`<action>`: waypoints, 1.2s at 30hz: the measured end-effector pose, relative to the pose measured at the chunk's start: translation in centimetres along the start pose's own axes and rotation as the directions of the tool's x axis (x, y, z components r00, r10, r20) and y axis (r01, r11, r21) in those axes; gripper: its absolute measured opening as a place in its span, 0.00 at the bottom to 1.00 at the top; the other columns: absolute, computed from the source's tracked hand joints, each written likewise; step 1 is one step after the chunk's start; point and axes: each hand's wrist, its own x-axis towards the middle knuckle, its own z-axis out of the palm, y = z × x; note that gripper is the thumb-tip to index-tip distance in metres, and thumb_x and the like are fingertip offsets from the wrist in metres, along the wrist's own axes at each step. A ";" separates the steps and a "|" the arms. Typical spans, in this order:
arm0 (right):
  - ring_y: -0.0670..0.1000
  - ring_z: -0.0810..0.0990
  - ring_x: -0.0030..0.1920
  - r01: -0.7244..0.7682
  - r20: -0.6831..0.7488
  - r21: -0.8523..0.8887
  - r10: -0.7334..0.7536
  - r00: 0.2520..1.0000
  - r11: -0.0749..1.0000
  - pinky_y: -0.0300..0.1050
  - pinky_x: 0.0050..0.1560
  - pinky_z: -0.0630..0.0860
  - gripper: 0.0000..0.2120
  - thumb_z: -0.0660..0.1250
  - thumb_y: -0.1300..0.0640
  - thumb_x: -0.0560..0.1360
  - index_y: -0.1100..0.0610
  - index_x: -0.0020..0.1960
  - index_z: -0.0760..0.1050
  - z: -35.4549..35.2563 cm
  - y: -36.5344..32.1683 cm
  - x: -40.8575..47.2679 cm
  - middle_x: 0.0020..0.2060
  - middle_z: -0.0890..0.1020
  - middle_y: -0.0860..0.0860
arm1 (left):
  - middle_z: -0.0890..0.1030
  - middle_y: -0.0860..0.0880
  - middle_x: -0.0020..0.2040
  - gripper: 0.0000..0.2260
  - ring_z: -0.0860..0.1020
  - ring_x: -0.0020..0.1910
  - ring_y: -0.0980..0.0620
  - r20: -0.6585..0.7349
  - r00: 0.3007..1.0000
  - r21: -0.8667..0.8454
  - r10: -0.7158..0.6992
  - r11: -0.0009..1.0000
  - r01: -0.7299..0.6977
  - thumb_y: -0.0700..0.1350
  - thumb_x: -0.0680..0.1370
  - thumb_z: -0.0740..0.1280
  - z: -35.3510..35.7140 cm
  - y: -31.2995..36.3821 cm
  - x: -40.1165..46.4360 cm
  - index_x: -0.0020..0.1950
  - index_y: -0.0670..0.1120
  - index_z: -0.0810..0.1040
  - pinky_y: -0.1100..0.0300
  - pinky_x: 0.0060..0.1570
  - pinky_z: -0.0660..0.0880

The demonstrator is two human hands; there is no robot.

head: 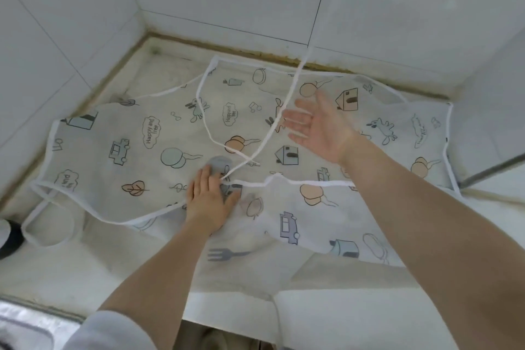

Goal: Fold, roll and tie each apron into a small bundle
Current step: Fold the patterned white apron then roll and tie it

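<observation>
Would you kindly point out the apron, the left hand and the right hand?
apron (pixel 119 133): head view, flat printed cloth left of centre.
left hand (pixel 208 202): head view, back of the hand.
right hand (pixel 321 126): head view, open palm.

The right hand is motion-blurred, and its fingers smear together so their outlines cannot be separated. A white tie string rising toward 12 o'clock fades against the pale wall tile, and its upper end cannot be traced. The left hand hides the patch of apron beneath it. At 9 o'clock a dark object is cut by the frame edge and unidentifiable. At 7 o'clock, something metallic is cropped too. The apron's near hem drops over the table edge at 6 o'clock, out of sight.
</observation>
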 end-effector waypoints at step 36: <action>0.56 0.69 0.66 -0.087 -0.076 -0.976 0.065 0.995 0.198 0.46 0.62 0.67 0.22 0.61 0.51 0.79 0.60 0.69 0.67 -5.3 3.4 -0.2 0.68 0.70 0.57 | 0.72 0.40 0.59 0.19 0.74 0.53 0.42 0.074 0.974 -0.085 -0.215 0.972 0.221 0.48 0.80 0.58 -6.1 5.4 7.1 0.68 0.41 0.64 0.52 0.49 0.72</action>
